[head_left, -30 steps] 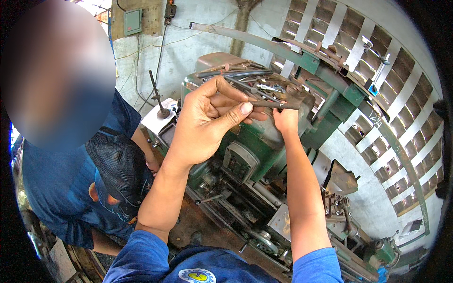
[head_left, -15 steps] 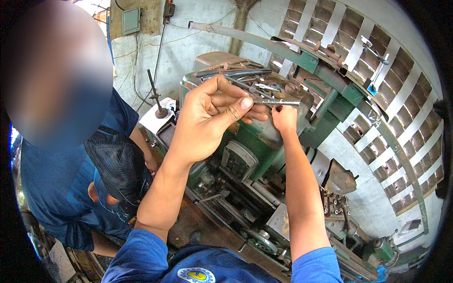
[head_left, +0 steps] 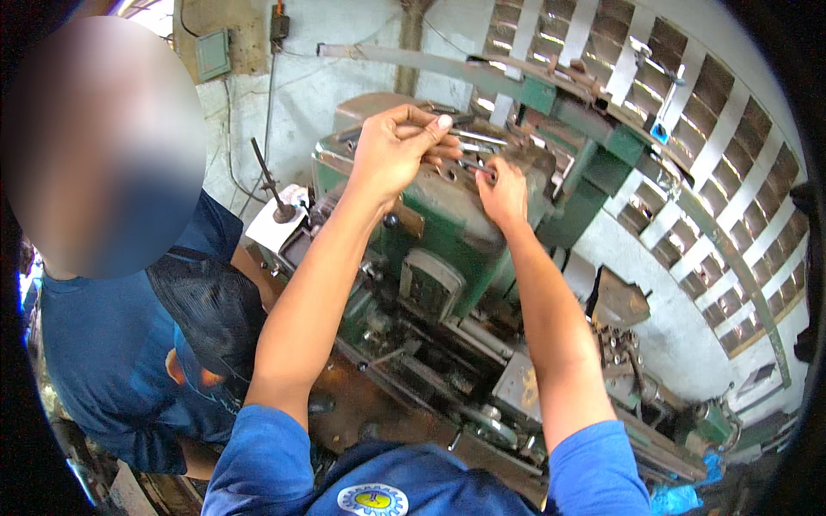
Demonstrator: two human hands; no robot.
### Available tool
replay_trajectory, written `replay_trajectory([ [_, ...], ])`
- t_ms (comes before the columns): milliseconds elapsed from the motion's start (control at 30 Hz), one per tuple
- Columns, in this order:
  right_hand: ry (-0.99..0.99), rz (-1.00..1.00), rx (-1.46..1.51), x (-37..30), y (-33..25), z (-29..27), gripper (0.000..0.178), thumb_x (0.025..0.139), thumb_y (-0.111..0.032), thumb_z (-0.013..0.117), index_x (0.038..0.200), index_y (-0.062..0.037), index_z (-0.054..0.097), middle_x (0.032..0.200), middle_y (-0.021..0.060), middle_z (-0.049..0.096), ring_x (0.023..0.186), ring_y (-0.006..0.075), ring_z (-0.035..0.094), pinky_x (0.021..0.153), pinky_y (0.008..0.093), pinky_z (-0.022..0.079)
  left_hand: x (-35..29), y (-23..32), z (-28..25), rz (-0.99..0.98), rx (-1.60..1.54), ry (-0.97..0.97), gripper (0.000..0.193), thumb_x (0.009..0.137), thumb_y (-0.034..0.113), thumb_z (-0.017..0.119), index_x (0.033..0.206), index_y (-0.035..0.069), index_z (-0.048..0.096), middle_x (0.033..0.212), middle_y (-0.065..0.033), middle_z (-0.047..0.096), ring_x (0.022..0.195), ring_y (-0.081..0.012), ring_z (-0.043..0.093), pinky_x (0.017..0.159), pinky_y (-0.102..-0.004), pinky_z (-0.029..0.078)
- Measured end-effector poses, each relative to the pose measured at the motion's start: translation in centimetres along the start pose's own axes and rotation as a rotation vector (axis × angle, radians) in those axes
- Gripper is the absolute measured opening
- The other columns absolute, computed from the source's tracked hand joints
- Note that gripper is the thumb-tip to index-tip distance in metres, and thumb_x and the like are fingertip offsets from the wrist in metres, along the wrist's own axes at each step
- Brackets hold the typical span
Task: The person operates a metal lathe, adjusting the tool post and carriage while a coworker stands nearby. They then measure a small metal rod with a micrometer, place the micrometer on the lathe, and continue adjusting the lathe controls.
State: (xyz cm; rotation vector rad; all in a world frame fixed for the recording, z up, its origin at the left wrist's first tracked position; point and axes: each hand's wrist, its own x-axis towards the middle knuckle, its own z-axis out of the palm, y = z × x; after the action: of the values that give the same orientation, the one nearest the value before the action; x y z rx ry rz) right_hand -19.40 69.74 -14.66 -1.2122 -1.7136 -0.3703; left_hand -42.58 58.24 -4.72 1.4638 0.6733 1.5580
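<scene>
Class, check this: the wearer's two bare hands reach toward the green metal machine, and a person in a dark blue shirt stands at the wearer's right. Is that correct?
The side is wrong: the person in the dark blue shirt stands at the wearer's left, as the head view shows. The bare left hand and bare right hand do reach toward the green metal machine.

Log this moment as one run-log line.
right hand: holding dark rod | left hand: raised, hold unclear | green machine: metal pieces on top | co-worker: at left
</scene>
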Motion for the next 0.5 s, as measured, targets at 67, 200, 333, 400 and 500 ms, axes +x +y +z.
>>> replay_trajectory([
  [67,0.044,0.093,0.184,-0.1,-0.9,-0.8,0.019,0.089,-0.017,0.072,0.102,-0.0032,0.069,0.091,0.016,0.074,0.08,0.0323,0.071,0.078,0.0405,0.055,0.9,-3.2,-0.5,-0.054,0.077,0.019,0.021,0.098,0.019,0.07,0.1,-0.001,0.066,0.092,-0.0156,0.076,0.08,-0.0211,0.076,0.066,-0.0283,0.056],
  [200,-0.019,0.237,0.557,-0.4,-2.7,-3.0,0.017,0.097,-0.015,0.065,0.108,-0.0031,0.07,0.095,0.012,0.075,0.086,0.0194,0.071,0.081,0.0336,0.054,2.3,-9.5,-1.4,-0.227,0.062,-0.051,0.025,0.097,0.019,0.072,0.103,-0.004,0.067,0.092,-0.0159,0.076,0.079,-0.0214,0.076,0.066,-0.0278,0.056],
  [333,-0.294,0.034,0.241,-1.3,-2.7,-5.0,0.022,0.098,-0.018,0.064,0.114,-0.0032,0.07,0.101,0.015,0.074,0.092,0.0278,0.071,0.082,0.0368,0.053,4.1,-13.6,0.0,-0.263,0.078,-0.154,0.026,0.097,0.019,0.072,0.105,-0.005,0.067,0.094,-0.0151,0.075,0.081,-0.0214,0.075,0.067,-0.0276,0.056],
  [400,-0.344,0.002,0.126,-2.4,-2.0,-5.5,0.024,0.097,-0.019,0.067,0.115,-0.0044,0.07,0.105,0.0173,0.073,0.094,0.0331,0.07,0.085,0.0396,0.053,4.7,-14.7,0.8,-0.265,0.118,-0.18,0.027,0.097,0.019,0.071,0.108,-0.005,0.066,0.097,-0.0153,0.075,0.084,-0.0218,0.075,0.068,-0.0273,0.055],
  [500,-0.317,-0.011,0.069,-4.1,-0.8,-5.3,0.024,0.094,-0.019,0.069,0.114,-0.0065,0.072,0.104,0.0176,0.072,0.097,0.0348,0.07,0.088,0.0413,0.053,5.7,-15.3,1.1,-0.292,0.424,-0.232,0.022,0.094,0.02,0.074,0.102,0.0,0.072,0.091,-0.0142,0.077,0.083,-0.0219,0.076,0.071,-0.0314,0.058],
])
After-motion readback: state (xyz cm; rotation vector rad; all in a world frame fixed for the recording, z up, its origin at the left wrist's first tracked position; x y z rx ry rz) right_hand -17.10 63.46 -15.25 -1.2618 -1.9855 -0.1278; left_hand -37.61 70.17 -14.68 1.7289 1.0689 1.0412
